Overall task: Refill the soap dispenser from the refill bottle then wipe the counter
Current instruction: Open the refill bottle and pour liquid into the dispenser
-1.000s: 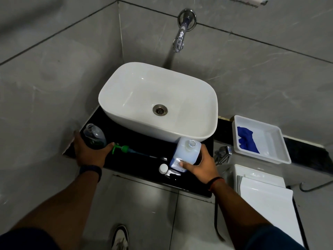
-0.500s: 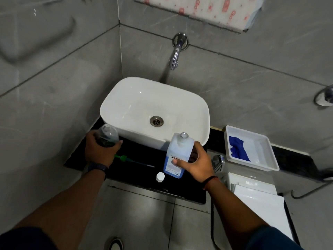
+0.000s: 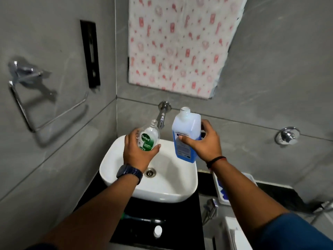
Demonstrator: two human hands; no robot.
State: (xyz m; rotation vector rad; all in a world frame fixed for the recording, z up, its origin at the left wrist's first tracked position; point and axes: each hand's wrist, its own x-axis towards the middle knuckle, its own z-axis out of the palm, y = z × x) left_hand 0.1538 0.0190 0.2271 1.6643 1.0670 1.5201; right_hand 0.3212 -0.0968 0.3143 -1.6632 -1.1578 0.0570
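Note:
My left hand (image 3: 137,153) grips a clear soap dispenser bottle (image 3: 150,135) with a green label, its neck open and its pump off. My right hand (image 3: 203,141) holds the square refill bottle (image 3: 186,130), uncapped, upright, with blue liquid in its lower part. Both bottles are raised above the white basin (image 3: 162,188), a short gap between them. The green pump with its tube (image 3: 142,220) and a white cap (image 3: 158,230) lie on the black counter (image 3: 180,213) in front of the basin.
A chrome tap (image 3: 162,114) juts from the wall just behind the two bottles. A white tray (image 3: 220,192) holding a blue cloth (image 3: 223,193) sits right of the basin, partly hidden by my right arm. A towel ring (image 3: 36,105) hangs on the left wall.
Both hands lifted their bottles off the counter and brought them up over the basin, closer together. My view tilted upward toward the wall.

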